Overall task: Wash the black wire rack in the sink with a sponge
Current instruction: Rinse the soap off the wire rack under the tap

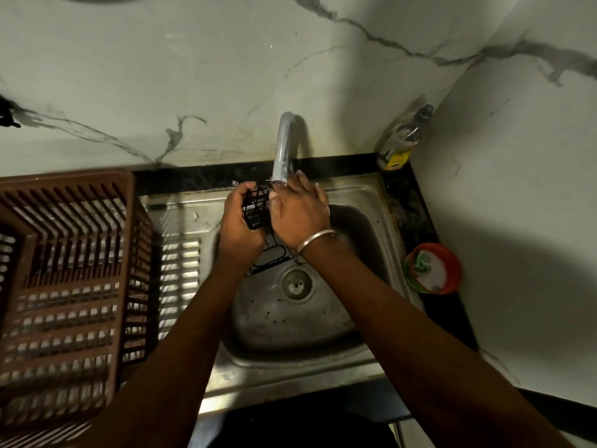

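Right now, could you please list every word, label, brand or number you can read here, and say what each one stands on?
No text here can be read with confidence.
Bottle in the corner behind the sink: its yellow label carries dark marks, too blurred to read.
Orange tub on the counter: no lettering shows.

Both arms are stretching forward from the bottom of the view, the 2 bare forearms angling in toward each other. The left hand (240, 221) is gripping the black wire rack (256, 206), its fingers curling round the wires and its palm turning toward the right. The right hand (298, 213) is lying just beside it, back facing up, its fingers (305, 184) pointing away nearly straight and slightly spread, its thumb resting against the rack. The wrists are sitting near each other, uncrossed.
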